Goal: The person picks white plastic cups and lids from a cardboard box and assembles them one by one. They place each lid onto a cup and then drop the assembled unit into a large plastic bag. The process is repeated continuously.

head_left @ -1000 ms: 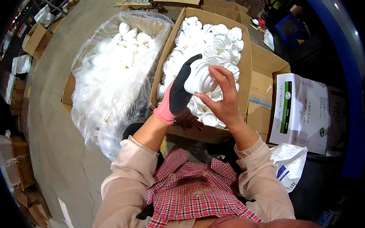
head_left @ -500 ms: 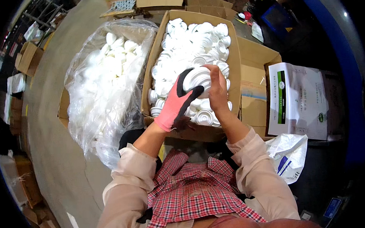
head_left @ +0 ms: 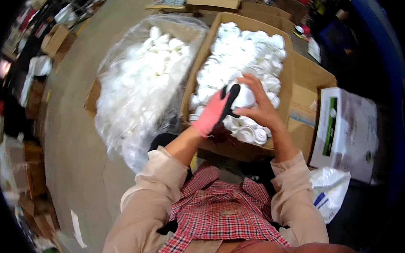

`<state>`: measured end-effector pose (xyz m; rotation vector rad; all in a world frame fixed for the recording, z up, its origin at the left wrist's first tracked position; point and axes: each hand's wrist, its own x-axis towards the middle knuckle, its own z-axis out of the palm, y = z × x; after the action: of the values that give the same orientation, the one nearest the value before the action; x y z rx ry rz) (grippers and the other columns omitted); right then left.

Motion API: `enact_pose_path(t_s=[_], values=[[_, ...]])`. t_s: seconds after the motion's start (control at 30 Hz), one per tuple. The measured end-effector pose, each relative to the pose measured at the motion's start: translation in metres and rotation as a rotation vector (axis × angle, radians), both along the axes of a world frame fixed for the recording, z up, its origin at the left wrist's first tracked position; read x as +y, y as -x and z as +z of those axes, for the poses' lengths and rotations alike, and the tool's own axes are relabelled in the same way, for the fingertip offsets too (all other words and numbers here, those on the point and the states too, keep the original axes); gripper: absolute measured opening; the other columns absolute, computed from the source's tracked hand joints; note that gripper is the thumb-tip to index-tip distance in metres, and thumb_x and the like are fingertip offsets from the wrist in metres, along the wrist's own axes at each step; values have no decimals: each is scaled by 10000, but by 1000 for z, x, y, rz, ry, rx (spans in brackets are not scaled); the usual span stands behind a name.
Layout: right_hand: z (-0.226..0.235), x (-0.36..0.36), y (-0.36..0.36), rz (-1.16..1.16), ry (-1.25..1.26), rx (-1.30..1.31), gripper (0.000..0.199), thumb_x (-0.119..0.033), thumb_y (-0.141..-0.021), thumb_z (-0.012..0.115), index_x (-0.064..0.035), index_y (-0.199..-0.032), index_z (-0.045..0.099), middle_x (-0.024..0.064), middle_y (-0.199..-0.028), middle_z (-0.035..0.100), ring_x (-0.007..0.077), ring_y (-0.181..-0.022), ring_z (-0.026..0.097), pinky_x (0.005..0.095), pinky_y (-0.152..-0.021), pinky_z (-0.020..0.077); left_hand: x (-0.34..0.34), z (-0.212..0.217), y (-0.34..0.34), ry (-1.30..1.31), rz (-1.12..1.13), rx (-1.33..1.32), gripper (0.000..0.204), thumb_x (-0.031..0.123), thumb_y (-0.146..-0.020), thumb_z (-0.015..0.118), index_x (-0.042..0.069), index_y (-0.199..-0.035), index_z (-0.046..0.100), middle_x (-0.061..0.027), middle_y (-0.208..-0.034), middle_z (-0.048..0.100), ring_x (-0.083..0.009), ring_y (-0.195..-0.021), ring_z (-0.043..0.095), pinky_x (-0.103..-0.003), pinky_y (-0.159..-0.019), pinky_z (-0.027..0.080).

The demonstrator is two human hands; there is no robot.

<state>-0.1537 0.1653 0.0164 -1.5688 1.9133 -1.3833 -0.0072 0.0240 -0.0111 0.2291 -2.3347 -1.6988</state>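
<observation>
My left hand (head_left: 216,111), in a pink glove with a black rubbery palm, and my bare right hand (head_left: 259,107) are both closed around a white cap (head_left: 245,97), a smooth, round plastic piece pinched between them just above the box (head_left: 300,84). The cap looks glossy and plain, its details washed out by the light. The box is brown corrugated cardboard, flaps open, heaped with more round white caps (head_left: 249,47). Left of it a crinkly clear bag (head_left: 141,79) bulges with similar white pieces on the grey concrete floor (head_left: 72,150). A white carton (head_left: 347,124) with a green stripe sits to my right.
</observation>
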Motion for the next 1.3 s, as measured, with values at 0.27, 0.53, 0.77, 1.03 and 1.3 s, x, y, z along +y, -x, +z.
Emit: enact_pose_path(t_s=[0.27,0.53,0.77,1.03,1.3], values=[[-9,1,-1,-4,-50,-813,580,-116,-765,756,-117,-1296,522,22,-1062,572,118,-923,557,260,-781,487,2,8,2,-768,83,19,570,519,-967,446,-12,-1124,580,-123,-846,657,-200,-744,671,-299,-658,530],[-12,4,8,-74,-24,-734,623,-111,-753,728,-80,-1322,478,66,-1194,542,166,-1078,533,309,-919,444,-130,6,-37,1057,711,-670,429,389,-747,699,176,-1111,623,-155,-1258,521,-391,-1217,418,-654,-946,323],[-12,-21,-13,0,95,-455,751,-200,-645,853,-98,-1291,484,70,-1269,471,211,-1191,465,333,-999,391,-250,-107,-183,686,228,-999,509,31,-785,500,237,-1243,580,-171,-1370,472,-352,-1258,458,-376,-1050,392],[-33,-20,-21,-40,-70,-377,743,-132,-663,829,-74,-1313,473,91,-1258,499,224,-1149,516,347,-1001,412,-320,-74,-305,728,1276,-250,360,48,-797,511,0,-1142,605,-231,-1144,613,-384,-1091,566,-409,-957,444],[-48,-44,-82,70,-128,-834,586,-97,-771,679,-44,-1317,474,54,-1245,527,172,-1158,502,318,-970,422,-308,-171,-571,-142,2169,-189,301,134,-813,559,85,-1101,634,-109,-1040,664,-277,-983,620,-360,-813,482]])
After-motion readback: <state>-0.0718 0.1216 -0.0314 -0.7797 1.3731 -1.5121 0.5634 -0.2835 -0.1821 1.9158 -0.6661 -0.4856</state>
